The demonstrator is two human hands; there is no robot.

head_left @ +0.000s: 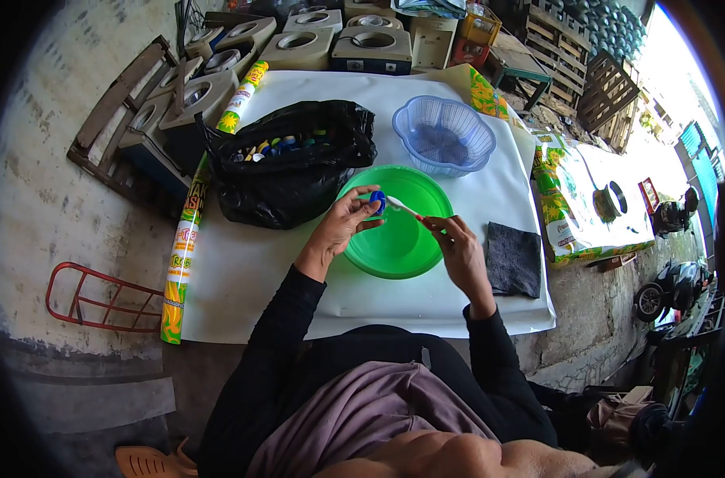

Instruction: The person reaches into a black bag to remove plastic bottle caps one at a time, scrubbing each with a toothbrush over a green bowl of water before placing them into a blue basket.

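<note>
Between the thumb and fingers of my left hand (340,231) is a blue bottle cap (378,202), held above the green basin (410,266). My right hand (464,256) grips the red handle of a toothbrush (404,208), whose white head end reaches to the cap. Below both hands, the round basin stands on the white-covered table. To the left of it sits a black plastic bag (287,187), its mouth showing many small caps (279,146) in several colours. A dark grey cloth (513,260) lies flat at the right, near my right hand.
A blue plastic basket (444,135) stands behind the basin. Along the table's left edge lies a long printed roll (189,239). Beige machine housings (299,49) crowd the back, and a red metal frame (103,296) leans at the left wall. A second covered table (593,199) is at right.
</note>
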